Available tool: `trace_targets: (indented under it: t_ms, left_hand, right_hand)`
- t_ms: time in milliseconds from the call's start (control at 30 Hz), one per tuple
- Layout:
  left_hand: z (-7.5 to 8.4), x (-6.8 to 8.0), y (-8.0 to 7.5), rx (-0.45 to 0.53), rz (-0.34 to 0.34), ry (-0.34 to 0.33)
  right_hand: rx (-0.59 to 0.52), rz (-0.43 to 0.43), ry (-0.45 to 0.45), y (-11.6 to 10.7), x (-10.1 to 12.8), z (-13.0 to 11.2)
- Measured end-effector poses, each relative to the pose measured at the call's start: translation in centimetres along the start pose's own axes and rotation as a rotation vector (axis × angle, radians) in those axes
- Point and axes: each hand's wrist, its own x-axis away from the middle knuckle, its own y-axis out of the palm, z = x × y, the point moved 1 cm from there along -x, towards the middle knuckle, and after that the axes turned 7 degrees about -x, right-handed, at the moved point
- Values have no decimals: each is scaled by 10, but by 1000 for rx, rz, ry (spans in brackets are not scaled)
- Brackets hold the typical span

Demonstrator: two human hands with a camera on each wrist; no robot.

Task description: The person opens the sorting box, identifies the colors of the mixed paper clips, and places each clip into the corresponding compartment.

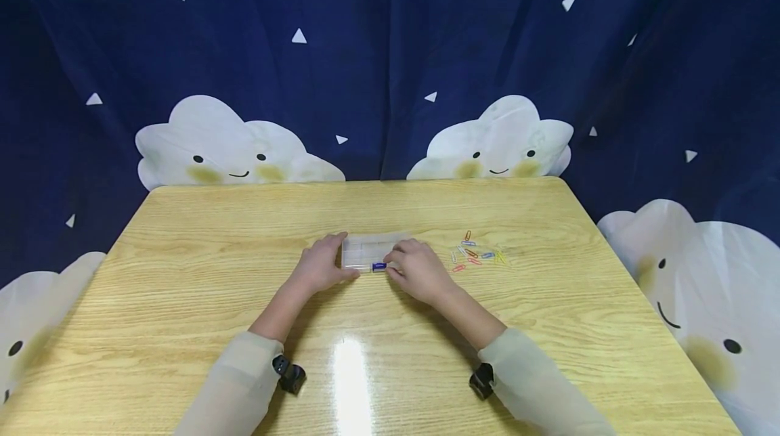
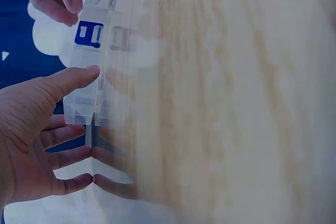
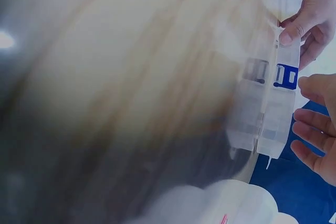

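A clear plastic box with inner dividers lies on the wooden table, a blue latch at the middle of its front side. My left hand holds the box's left end, thumb along the front and fingers round behind. Close by the latch is my right hand, its thumb and index finger beside the blue piece and its other fingers loosely bent over the box's right part. In the right wrist view, those right fingertips hover just off the box wall, and the latch lies flat against the front.
Several coloured paper clips lie scattered right of the box, near the right hand. The wooden table reaches back to a dark blue curtain with clouds and white triangles. A wrist camera sits on the left sleeve.
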Motion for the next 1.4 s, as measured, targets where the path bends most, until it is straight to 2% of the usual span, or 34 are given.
trace_targets:
  t_ms: [467,967,1400]
  left_hand:
    - [2,0,-2,1,-5,12]
    - [2,-1,-6,-33,-13,13]
    - [2,-1,-6,-47,-8,17]
  right_hand:
    - [52,-24,43,5,-6,-5]
    - [108,33,26,11,-11,-9]
    - [62,-58,49,12,-12,-10]
